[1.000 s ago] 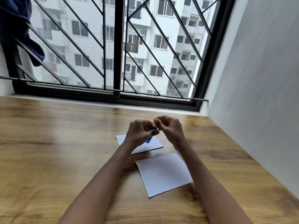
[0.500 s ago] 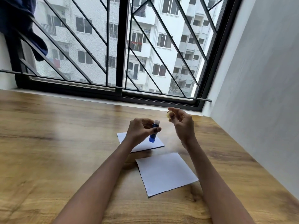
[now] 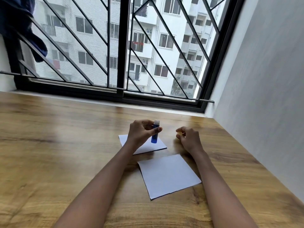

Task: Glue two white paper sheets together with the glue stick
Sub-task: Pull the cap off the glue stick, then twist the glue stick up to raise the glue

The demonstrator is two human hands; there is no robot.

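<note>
Two white paper sheets lie on the wooden table: the far sheet [image 3: 144, 145] partly under my left hand, the near sheet [image 3: 169, 175] between my forearms. My left hand [image 3: 141, 132] holds a blue glue stick [image 3: 155, 134] upright above the far sheet, its white glue tip uncovered. To the right, low near the table, my right hand [image 3: 188, 137] is curled with a small yellowish cap [image 3: 179, 132] between its fingertips.
The wooden table [image 3: 65, 145] runs to a window sill with a black-framed barred window [image 3: 121, 63] behind. A grey wall [image 3: 263, 96] borders the table on the right. Dark blue cloth [image 3: 19, 27] hangs at the upper left.
The cap came off the glue stick in my right hand, which moved right and then down toward the table. My left hand keeps the stick upright over the far sheet.
</note>
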